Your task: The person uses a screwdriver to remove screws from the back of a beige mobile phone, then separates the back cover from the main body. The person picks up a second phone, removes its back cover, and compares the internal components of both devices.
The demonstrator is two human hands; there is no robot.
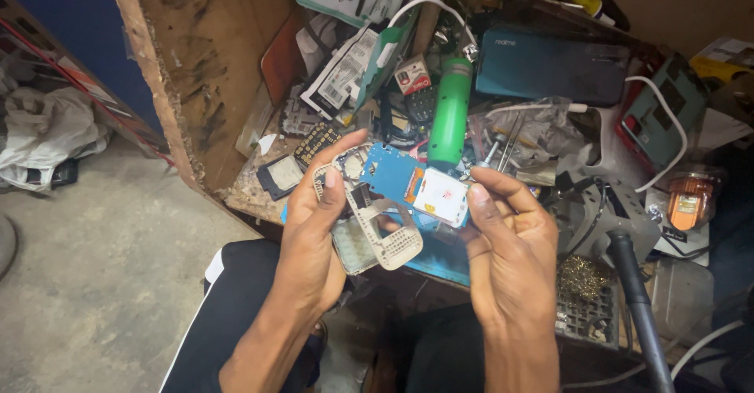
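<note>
Blue circuit board [412,182] (white-labelled) in hands

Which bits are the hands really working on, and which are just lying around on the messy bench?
In hand:
- left hand holding the beige phone frame
- right hand holding the blue circuit board with its small white screen

Lying about:
- green tool handle
- dark teal phone
- white cable
- orange jar
- black keypad piece

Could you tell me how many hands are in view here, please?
2: the left hand holds a beige phone frame; the right hand holds a blue circuit board.
</note>
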